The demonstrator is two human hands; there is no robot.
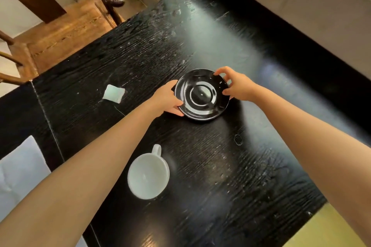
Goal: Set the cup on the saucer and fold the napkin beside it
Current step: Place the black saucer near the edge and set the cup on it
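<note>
A glossy black saucer (201, 94) lies on the black table (230, 176) near its middle. My left hand (167, 100) grips the saucer's left rim, thumb on top. My right hand (235, 84) pinches the right rim with fingers curled over the edge. A white cup (148, 174) stands upright and empty nearer to me, its handle pointing toward the saucer. A small white folded napkin (113, 93) lies flat to the left of the saucer, apart from both hands.
A wooden chair (60, 26) stands at the table's far left. A pale cushion (20, 168) sits at the left edge. A seam (48, 120) runs across the tabletop on the left. A beige wall borders the table at the back right.
</note>
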